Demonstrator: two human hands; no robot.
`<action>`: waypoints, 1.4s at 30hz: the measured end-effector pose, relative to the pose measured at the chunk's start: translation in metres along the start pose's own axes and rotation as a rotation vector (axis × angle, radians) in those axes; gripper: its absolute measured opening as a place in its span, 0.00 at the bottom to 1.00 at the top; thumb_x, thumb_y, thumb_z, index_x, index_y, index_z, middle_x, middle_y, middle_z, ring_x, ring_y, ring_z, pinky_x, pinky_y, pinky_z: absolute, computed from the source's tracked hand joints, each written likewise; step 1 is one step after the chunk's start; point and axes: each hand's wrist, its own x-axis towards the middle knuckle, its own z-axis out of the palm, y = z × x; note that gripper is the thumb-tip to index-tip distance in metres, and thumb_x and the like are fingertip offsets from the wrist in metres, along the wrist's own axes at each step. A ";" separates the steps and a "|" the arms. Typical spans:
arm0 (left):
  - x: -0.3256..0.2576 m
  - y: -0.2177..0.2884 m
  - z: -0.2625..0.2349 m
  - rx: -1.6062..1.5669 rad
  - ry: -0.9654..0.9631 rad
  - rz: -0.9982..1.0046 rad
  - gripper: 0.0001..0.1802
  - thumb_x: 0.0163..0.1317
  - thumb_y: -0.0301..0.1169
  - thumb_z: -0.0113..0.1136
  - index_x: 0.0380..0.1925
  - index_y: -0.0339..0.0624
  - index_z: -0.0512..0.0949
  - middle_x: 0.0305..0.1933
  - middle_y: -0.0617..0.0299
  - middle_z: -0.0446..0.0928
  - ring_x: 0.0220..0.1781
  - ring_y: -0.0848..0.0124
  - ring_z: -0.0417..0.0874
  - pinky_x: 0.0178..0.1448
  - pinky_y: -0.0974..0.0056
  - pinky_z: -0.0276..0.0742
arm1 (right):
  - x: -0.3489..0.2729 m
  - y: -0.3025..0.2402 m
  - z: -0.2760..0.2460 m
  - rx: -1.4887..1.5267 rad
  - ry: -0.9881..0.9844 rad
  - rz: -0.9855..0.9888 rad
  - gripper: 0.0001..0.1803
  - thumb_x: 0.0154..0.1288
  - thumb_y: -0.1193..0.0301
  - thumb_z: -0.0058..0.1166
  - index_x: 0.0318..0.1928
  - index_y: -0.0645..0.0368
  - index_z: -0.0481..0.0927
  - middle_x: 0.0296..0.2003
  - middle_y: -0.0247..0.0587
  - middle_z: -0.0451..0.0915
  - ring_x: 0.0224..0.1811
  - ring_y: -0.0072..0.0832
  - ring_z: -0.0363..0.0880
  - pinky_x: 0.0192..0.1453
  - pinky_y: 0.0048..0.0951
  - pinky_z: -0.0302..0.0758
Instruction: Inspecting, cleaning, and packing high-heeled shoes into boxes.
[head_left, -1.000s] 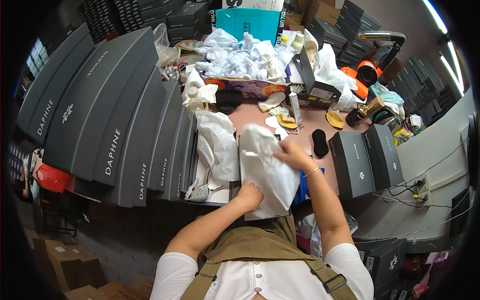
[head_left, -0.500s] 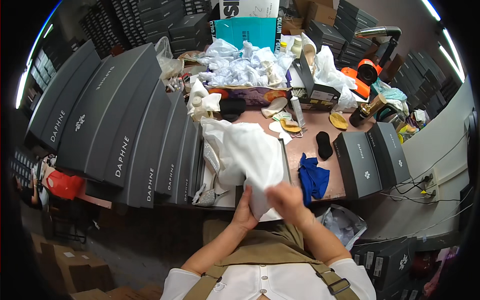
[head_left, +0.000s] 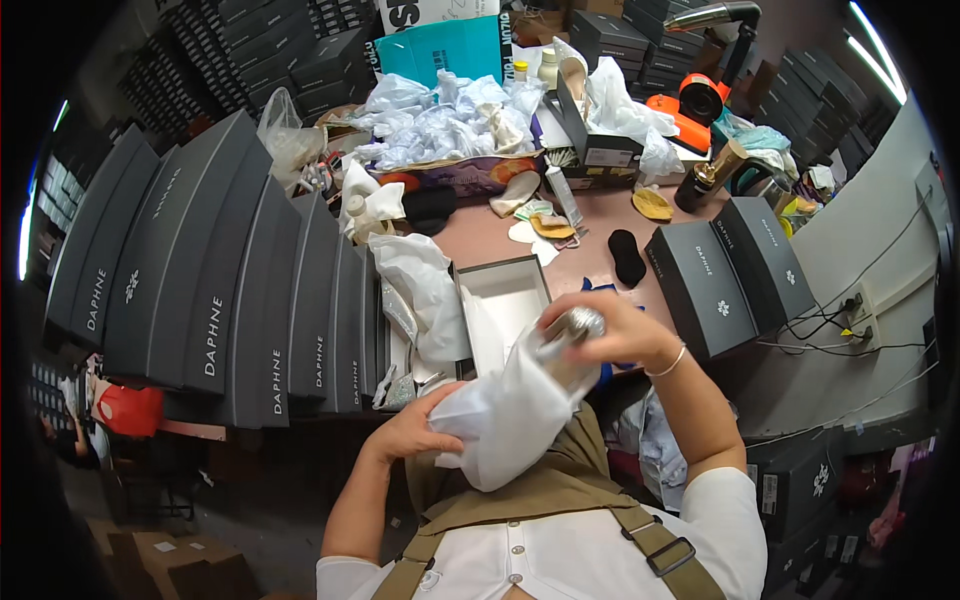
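Above my lap, my left hand (head_left: 418, 428) grips the lower left side of a soft white wrapper (head_left: 505, 425), paper or cloth. My right hand (head_left: 625, 330) is closed around a silver shoe (head_left: 578, 324), whose shiny end sticks out of the wrapper's upper right. The rest of that shoe is hidden by the white material and my fingers. Just beyond lies an open shoe box (head_left: 508, 272) with a white inside. To its left, a glittery silver heeled shoe (head_left: 400, 315) rests partly under another white wrapper (head_left: 430, 285).
Tall dark grey shoe boxes (head_left: 215, 270) line the left side; two more (head_left: 705, 290) stand at right. A blue cloth (head_left: 600, 287) is mostly behind my right hand. Farther back sit a black pad (head_left: 627, 258), a tray of crumpled white paper (head_left: 450, 120) and an orange tool (head_left: 685, 120).
The white wrapper has come down toward my lap, and a silver shoe end now shows in my right hand. The open box is now uncovered. The view has shifted slightly right.
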 end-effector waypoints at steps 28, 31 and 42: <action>0.050 -0.019 0.100 -0.961 0.349 0.149 0.24 0.70 0.48 0.42 0.58 0.44 0.64 0.53 0.58 0.72 0.53 0.68 0.75 0.58 0.61 0.72 | 0.016 0.061 0.107 -0.714 0.264 -0.065 0.08 0.59 0.73 0.55 0.39 0.62 0.75 0.30 0.47 0.75 0.31 0.41 0.75 0.35 0.35 0.72; 0.048 -0.032 0.092 -0.862 0.453 0.079 0.25 0.71 0.51 0.42 0.57 0.45 0.64 0.49 0.59 0.73 0.46 0.69 0.77 0.49 0.62 0.76 | 0.010 0.062 0.101 -0.361 0.161 -0.106 0.08 0.60 0.73 0.54 0.39 0.61 0.75 0.30 0.47 0.74 0.30 0.37 0.76 0.35 0.34 0.73; 0.037 -0.038 0.061 -1.376 0.037 -0.194 0.35 0.69 0.54 0.39 0.63 0.34 0.59 0.49 0.40 0.73 0.37 0.56 0.81 0.40 0.58 0.83 | 0.028 0.049 0.084 -0.848 0.232 -0.312 0.21 0.51 0.74 0.61 0.48 0.58 0.76 0.52 0.46 0.75 0.58 0.42 0.71 0.59 0.41 0.69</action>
